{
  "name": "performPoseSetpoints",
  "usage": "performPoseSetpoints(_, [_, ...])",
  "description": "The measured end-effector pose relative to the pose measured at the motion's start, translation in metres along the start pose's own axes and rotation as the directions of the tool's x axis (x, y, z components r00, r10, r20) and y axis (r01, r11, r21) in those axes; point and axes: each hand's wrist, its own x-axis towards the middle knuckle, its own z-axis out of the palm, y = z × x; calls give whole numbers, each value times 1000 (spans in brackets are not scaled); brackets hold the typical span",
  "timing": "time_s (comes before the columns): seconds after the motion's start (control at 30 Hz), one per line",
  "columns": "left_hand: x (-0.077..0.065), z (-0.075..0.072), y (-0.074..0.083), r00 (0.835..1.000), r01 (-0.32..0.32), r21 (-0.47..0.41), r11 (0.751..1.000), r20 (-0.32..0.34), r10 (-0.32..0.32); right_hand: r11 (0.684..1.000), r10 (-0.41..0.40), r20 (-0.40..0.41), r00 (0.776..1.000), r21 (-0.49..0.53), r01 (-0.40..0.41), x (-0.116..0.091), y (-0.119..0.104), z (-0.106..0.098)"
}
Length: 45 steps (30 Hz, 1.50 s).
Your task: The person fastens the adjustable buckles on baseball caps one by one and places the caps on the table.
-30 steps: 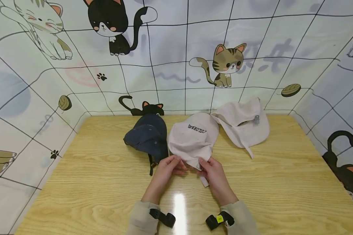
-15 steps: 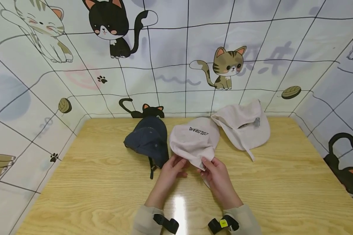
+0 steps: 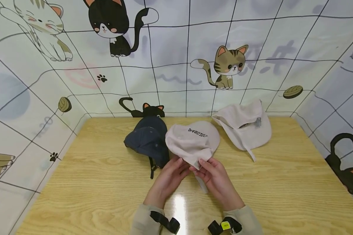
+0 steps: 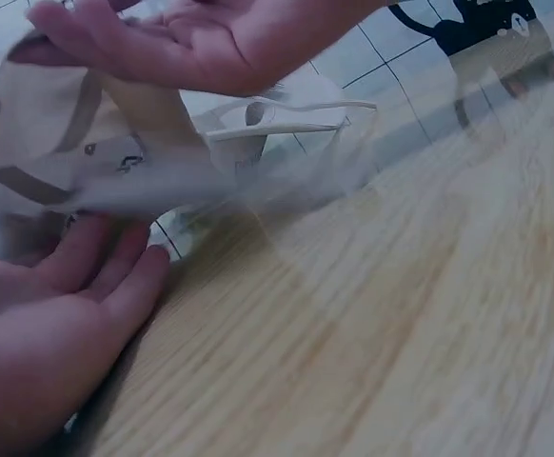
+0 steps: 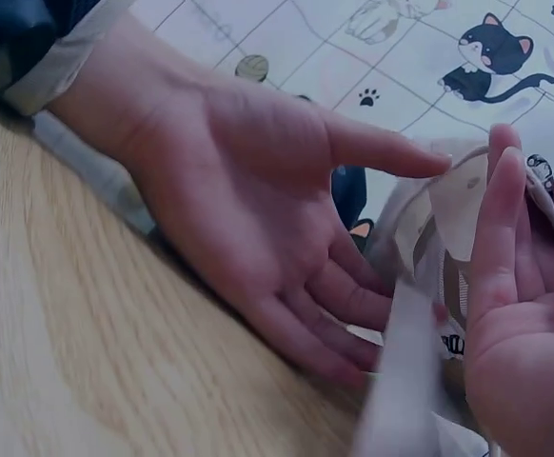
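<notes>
A pale pinkish-white baseball cap (image 3: pixel 188 145) with dark COLORADO lettering is in the middle of the head view, brim toward the wall. My left hand (image 3: pixel 170 178) holds its near left edge, thumb at the rim and fingers lower down. On the near right, my right hand (image 3: pixel 217 178) pinches the edge between thumb and fingers. The cap's loose strap (image 3: pixel 200 183) hangs between the hands; it is blurred in both wrist views. From the right wrist view, the inside of the cap (image 5: pixel 453 214) shows beside the left thumb.
A navy cap (image 3: pixel 148 140) lies close to the left of the held cap. To the right lies another whitish cap (image 3: pixel 247 127) with a metal buckle and a hanging strap. Behind the wooden table (image 3: pixel 100 192) rises a cat-patterned wall (image 3: pixel 170 45).
The cap has shifted slightly left and toward me at its brim. My left fingers have spread lower under its edge, and the strap swings between my hands. The other caps stay put.
</notes>
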Motion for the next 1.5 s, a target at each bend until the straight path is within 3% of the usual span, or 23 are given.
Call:
performPoseSetpoints(0.13, [0, 1, 2, 1000, 9, -37, 999, -4, -9, 998, -12, 48, 999, 61, 9, -1, -4, 3])
performPoseSetpoints(0.3, [-2, 2, 6, 994, 48, -77, 996, -91, -55, 992, -35, 79, 996, 123, 25, -1, -6, 2])
performPoseSetpoints(0.4, [-4, 1, 6, 992, 53, -110, 992, -108, -65, 987, -52, 88, 995, 156, 38, -1, -7, 0])
performPoseSetpoints(0.63, [-2, -2, 7, 998, -40, -160, 986, -55, 31, 978, -66, 41, 997, 201, 57, -2, -11, -7])
performPoseSetpoints(0.83, [-3, -3, 8, 995, -53, -199, 979, -91, 36, 979, -52, -4, 999, 195, 52, -1, -12, -12])
performPoseSetpoints(0.97, [-5, -4, 7, 999, -36, -160, 986, -21, 33, 997, 16, -24, 1000, 77, -14, 0, -9, -13])
performPoseSetpoints(1.1, [-5, -1, 6, 999, 17, -51, 999, 52, -14, 996, 88, -54, 995, -20, -89, 0, -5, -11])
performPoseSetpoints(1.23, [-5, 1, 4, 998, 60, 42, 997, -5, -60, 992, 106, -93, 990, -51, -112, 0, -4, -10])
performPoseSetpoints(1.5, [-1, 3, 0, 993, 80, 120, 990, -101, -68, 984, 119, -99, 988, -124, -131, 1, -2, -7])
